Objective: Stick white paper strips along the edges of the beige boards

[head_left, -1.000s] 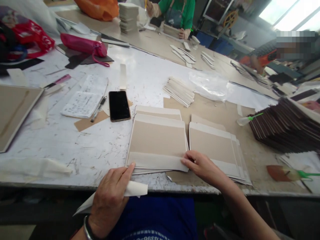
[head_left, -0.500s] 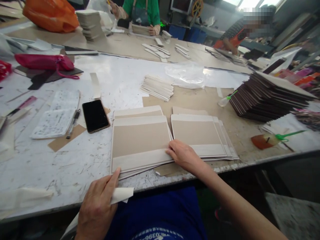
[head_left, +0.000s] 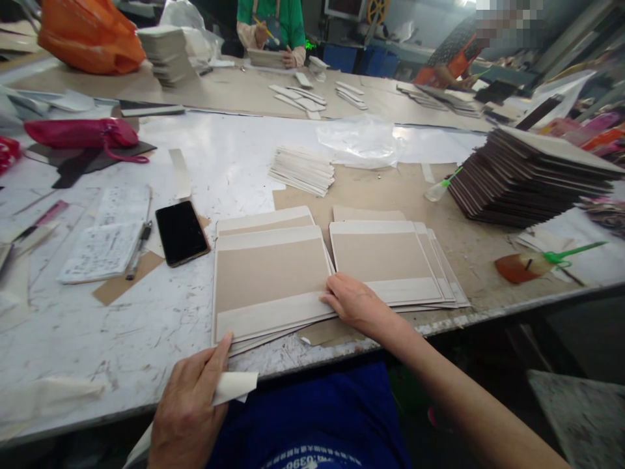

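A beige board panel with pale bands along its upper and lower edges lies on top of a fanned stack at the table's front edge. My right hand is closed on its lower right edge, thumb on top and the other fingers curled at the side. In my closed left hand is a cream paper strip, its end sticking out past the fingers. That hand's index fingertip touches the panel's lower left corner. Just to the right lies a second fanned stack of similar panels.
A phone, an open notebook and a pen lie to the left. Behind the panels is a pile of pale strips. On the right are glue bottles and a tall dark board stack. Two people work across the table.
The view has shifted slightly. Both hands keep their places on the panel, which has not visibly moved on the table. The person in green has brought a yellow-handled tool closer to their work.
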`<state>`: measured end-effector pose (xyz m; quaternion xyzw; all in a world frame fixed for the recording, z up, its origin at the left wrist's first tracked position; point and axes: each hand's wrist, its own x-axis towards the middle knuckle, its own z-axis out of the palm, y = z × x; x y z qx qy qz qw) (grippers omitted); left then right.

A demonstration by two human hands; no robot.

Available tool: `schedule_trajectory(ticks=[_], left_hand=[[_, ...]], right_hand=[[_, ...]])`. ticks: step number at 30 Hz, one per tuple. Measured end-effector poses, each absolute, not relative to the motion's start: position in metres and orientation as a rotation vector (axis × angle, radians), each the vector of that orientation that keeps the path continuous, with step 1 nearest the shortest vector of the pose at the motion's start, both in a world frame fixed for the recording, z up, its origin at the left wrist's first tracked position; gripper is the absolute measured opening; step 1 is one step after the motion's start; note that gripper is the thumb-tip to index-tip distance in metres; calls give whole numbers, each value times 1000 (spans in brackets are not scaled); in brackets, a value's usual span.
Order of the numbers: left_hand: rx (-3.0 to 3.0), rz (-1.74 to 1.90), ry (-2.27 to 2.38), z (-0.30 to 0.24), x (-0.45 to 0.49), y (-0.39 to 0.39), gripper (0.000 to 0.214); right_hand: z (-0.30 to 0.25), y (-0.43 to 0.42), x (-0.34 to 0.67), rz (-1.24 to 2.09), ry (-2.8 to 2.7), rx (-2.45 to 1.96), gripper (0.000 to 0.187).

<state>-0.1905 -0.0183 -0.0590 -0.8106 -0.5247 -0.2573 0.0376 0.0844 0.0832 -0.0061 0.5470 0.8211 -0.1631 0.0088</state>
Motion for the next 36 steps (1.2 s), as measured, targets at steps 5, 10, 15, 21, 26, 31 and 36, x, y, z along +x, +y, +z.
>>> schedule_trajectory(ticks=[5, 10, 15, 21, 26, 31, 36], left_hand=[[-2498, -821, -1621, -59, -190, -18, 50], [-2506, -817, -1619, -60, -190, -18, 51], [-2499, -836, -1628, -59, -189, -17, 50], [-2508, -839, -1625, -57, -189, -18, 49], [-2507, -838, -1634, -60, -190, -18, 48], [-2516, -847, -1652, -63, -192, -20, 48], [-2506, -857, -1662, -61, -191, -18, 50]], right_hand=[[-6, 83, 84, -494, 2575, 1683, 8], [-6, 83, 84, -496, 2591, 1670, 6], [-8, 84, 86, -548, 2603, 1685, 5], [-9, 84, 91, -642, 2653, 1692, 7], [-5, 84, 92, -711, 2615, 1717, 10], [-5, 85, 91, -666, 2599, 1690, 10], [-4, 84, 89, -586, 2616, 1655, 11]])
